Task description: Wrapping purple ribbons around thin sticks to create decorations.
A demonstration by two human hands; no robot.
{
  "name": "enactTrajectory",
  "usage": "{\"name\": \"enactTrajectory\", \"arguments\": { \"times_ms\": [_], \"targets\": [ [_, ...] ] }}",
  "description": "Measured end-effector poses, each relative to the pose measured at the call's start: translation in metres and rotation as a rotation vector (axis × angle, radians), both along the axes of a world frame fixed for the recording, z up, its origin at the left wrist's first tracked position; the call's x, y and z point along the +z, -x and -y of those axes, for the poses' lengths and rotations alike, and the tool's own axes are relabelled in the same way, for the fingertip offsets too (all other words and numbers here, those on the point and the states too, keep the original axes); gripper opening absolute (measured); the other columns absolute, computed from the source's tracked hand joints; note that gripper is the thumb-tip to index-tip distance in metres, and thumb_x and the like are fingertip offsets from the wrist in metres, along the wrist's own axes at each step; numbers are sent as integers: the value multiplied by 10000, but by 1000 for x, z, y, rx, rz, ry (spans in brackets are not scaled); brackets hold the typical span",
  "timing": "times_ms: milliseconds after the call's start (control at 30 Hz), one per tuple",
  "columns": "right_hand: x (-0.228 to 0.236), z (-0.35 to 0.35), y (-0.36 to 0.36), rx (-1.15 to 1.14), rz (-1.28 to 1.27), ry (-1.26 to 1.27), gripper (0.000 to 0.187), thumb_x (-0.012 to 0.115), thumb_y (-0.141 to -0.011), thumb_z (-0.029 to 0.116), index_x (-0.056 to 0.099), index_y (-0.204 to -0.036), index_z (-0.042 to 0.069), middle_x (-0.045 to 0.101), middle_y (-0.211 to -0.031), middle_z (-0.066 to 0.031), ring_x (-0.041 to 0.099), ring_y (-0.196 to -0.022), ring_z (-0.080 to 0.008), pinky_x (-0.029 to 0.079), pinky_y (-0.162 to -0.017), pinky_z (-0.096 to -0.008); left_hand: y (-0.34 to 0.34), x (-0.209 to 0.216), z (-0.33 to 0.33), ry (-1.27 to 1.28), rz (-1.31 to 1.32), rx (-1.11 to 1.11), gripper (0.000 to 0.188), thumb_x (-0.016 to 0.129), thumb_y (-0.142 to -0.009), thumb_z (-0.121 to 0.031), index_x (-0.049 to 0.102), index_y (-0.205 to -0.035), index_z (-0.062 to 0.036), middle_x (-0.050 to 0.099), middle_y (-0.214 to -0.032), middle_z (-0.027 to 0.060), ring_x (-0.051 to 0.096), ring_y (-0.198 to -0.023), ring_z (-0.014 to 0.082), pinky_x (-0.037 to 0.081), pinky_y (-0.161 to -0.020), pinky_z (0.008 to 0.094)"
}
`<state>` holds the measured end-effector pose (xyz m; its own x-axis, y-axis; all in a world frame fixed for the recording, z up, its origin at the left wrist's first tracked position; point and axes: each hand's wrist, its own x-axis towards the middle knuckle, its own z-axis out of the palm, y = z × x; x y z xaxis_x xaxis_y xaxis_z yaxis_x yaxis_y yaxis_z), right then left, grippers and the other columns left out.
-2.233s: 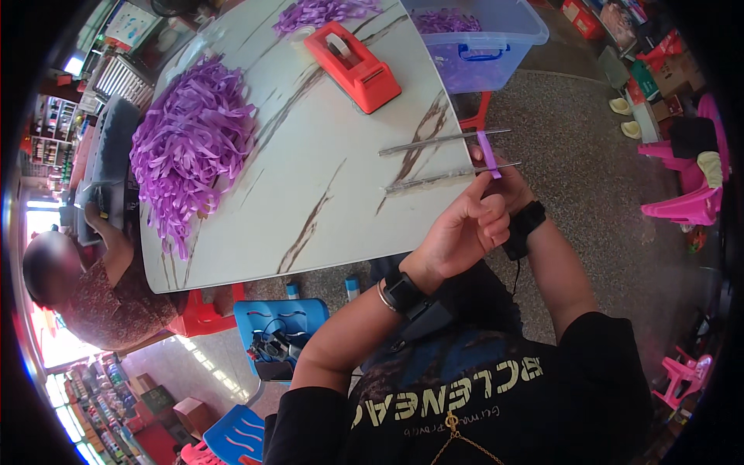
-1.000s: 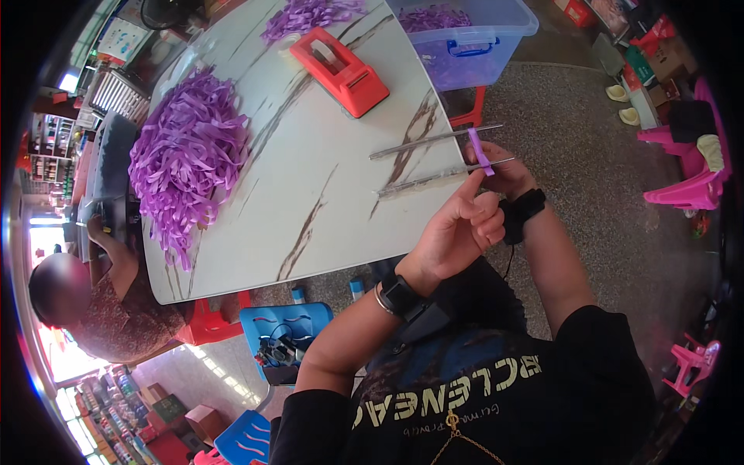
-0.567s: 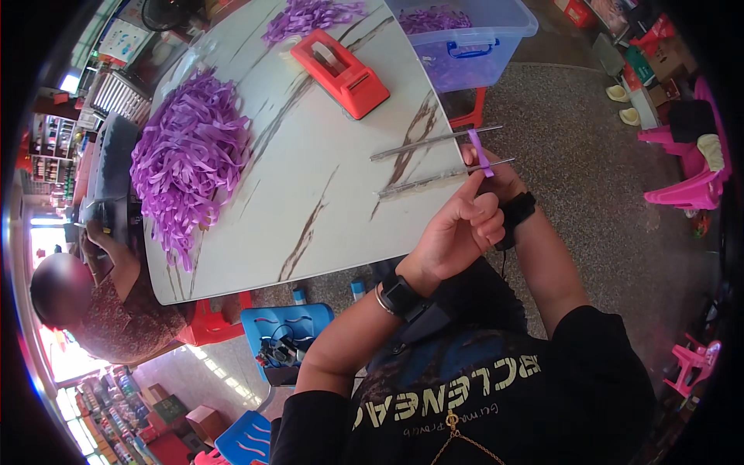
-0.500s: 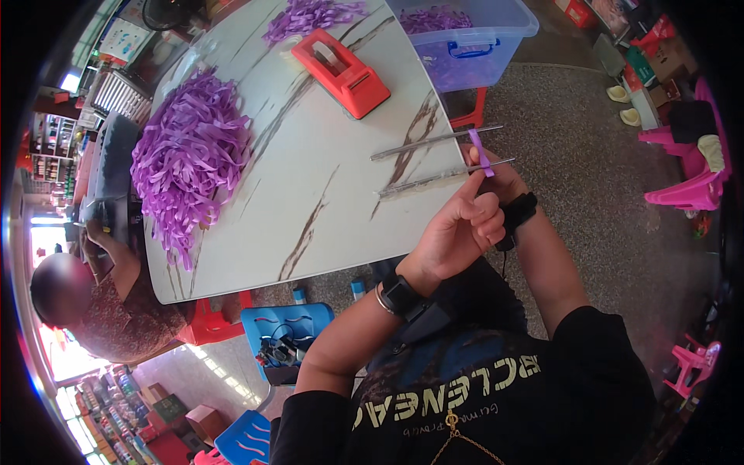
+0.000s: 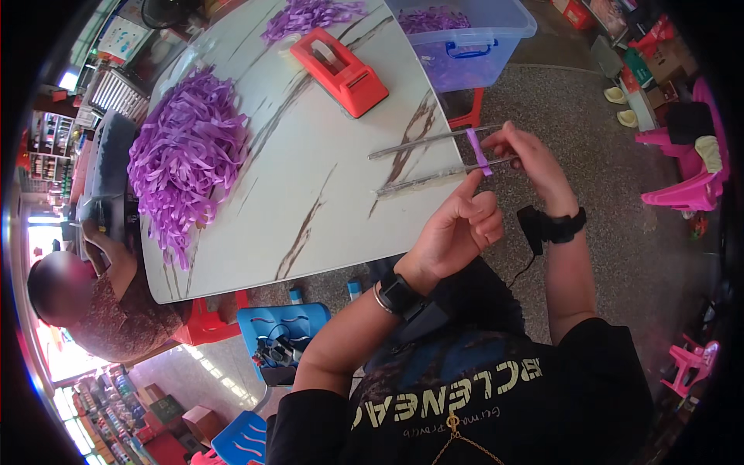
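Note:
Two thin metal rods (image 5: 415,146) stick out past the right edge of the marble-patterned table, side by side. A short purple ribbon (image 5: 477,151) spans both rods near their free ends. My left hand (image 5: 465,221) has its index finger stretched to the ribbon's near end at the closer rod, its other fingers curled; it seems to hold the ribbon there, though the contact is partly hidden. Just right of the ribbon is my right hand (image 5: 535,159), its fingers bent and apart around the rod ends, with nothing visible in them.
A big heap of purple ribbons (image 5: 190,155) covers the table's left side, a smaller pile (image 5: 310,17) its far end. Between them stands a red tape dispenser (image 5: 341,74). A clear plastic bin (image 5: 465,58) adjoins the right edge. Another person (image 5: 116,302) sits at left; a blue stool (image 5: 283,318) holds cables.
My right hand has drawn back from beneath the ribbon to the right and come up by the rod ends. My left hand stays almost where it was, at the ribbon's near end.

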<state>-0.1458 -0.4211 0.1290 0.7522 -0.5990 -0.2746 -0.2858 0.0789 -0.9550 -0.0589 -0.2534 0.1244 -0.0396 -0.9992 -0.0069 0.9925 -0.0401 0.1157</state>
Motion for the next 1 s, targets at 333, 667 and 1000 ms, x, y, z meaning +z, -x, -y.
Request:
{"name": "enactTrajectory", "arguments": {
  "times_ms": [333, 667, 1000],
  "targets": [
    [4, -21, -19, 74, -196, 461, 306, 613, -808, 304, 619, -840, 0, 607, -687, -56, 569, -622, -136, 421, -556, -273, 0, -1, 1, -3, -2, -20, 473, 439, -775, -62, 335, -1213, -209, 333, -670, -29, 374, -630, 109, 328, -626, 248],
    [-28, 18, -15, 282, 105, -445, 222, 581, -860, 237, 604, -987, 57, 597, -836, 31, 570, -742, -64, 460, -673, -219, 0, 3, 1, -8, 43, -2, 232, 466, -750, -93, 446, -972, -160, 324, -649, -35, 343, -618, 104, 313, -620, 242],
    [-77, 5, -27, 298, 542, -859, 291, 497, -905, 258, 543, -1086, 36, 585, -922, -14, 577, -832, -104, 469, -762, -243, 1, 5, 0, -5, 74, 2, 240, 484, -784, -158, 443, -1020, -149, 320, -651, -36, 347, -616, 97, 312, -618, 236]
  ]
}}
